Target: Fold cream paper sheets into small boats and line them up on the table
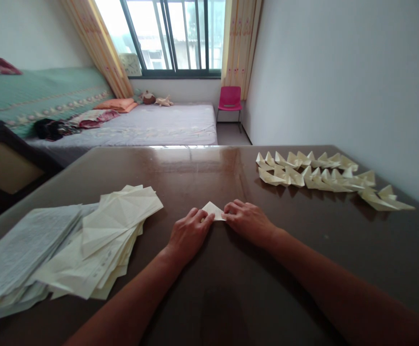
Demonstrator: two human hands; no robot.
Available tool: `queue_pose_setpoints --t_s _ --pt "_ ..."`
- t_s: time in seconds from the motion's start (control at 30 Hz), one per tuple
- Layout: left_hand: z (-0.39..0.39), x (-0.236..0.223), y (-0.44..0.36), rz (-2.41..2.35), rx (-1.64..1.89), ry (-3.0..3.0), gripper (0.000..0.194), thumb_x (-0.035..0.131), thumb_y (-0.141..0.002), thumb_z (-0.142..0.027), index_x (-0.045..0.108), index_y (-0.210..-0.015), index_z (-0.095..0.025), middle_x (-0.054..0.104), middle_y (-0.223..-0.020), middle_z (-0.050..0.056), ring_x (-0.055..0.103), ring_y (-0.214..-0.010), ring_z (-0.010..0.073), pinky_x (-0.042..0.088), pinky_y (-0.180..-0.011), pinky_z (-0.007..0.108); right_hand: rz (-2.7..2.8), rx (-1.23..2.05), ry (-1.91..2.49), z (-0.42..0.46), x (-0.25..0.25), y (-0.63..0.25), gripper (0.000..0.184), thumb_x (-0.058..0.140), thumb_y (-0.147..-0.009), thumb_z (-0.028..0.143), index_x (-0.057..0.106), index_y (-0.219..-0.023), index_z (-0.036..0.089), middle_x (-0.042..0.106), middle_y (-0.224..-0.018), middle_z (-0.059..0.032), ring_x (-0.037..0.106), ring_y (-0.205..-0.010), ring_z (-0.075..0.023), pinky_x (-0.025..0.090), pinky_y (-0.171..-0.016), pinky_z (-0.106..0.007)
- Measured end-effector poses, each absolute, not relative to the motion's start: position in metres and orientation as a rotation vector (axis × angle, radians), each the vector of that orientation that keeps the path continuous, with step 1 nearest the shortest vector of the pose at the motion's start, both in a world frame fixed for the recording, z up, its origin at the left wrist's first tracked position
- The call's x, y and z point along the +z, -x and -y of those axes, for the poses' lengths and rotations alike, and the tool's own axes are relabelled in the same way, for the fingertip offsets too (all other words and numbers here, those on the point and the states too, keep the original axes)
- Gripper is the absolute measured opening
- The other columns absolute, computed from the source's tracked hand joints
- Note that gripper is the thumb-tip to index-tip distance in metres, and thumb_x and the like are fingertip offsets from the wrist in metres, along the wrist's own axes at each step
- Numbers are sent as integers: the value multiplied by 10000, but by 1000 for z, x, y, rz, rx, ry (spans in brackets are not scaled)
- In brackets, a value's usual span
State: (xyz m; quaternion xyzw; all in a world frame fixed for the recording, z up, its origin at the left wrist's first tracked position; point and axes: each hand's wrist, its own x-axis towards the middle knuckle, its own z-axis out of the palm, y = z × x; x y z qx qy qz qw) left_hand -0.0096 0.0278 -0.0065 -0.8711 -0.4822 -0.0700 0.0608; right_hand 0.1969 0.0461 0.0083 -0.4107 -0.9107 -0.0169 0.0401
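A small folded paper, pale cream with a pointed top, lies at the middle of the brown table. My left hand has its fingers closed on the paper's left edge. From the other side, my right hand pinches the right corner, fingers curled. Both hands rest low on the tabletop, and the fingertips cover the paper's two ends. Off to the right stand several folded paper boats in two rows, with one boat a little apart at the right end.
Left of my arm lie loose creased sheets beside a stack of printed paper. The glossy brown table reaches toward a bed. A pink chair stands by the right wall, and a dark wooden chair is at the left.
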Motion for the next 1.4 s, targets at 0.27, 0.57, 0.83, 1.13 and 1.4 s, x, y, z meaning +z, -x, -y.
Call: queue_pose_setpoints --t_s 0.27,0.57,0.83,1.13,1.4 --pt "-30 -12 9 1545 -315 2638 386 377 -962 -287 454 -1340 -273 615 -1187 46 556 -1026 200 503 -685 272 2494 430 1347 -59 -2 -205 266 437 -951 351 677 -924 240 642 -1016 -8 587 -880 -129 407 -726 -229" --pt "-31 -12 12 1445 -257 2687 356 423 -936 -261 522 -1259 -375 451 -1410 4 516 -1114 250 526 -670 315 2273 399 1552 -63 -14 -199 177 586 -860 315 589 -1006 215 611 -1039 -24 596 -806 -132 400 -687 -231" --pt "-35 -11 15 1526 -433 2652 270 392 -945 -292 635 -1062 -276 622 -1145 32 509 -1039 230 508 -792 350 2527 85 1623 -48 -2 -191 322 395 -955 394 671 -912 233 635 -954 -59 604 -855 -179 392 -664 -255" --pt "-53 -34 22 1661 -550 2721 536 411 -935 -335 298 -1446 -218 474 -1404 88 346 -1334 265 351 -1049 463 2443 360 1500 -56 -6 -198 275 456 -931 394 705 -985 292 658 -1008 -9 629 -829 -133 402 -690 -228" --pt "-57 -30 26 1631 -781 2893 596 517 -865 -285 337 -1431 -240 548 -1283 85 442 -1242 251 349 -1056 456 2309 581 1382 -64 -17 -203 182 586 -854 368 696 -969 278 662 -937 6 604 -773 -119 401 -674 -224"
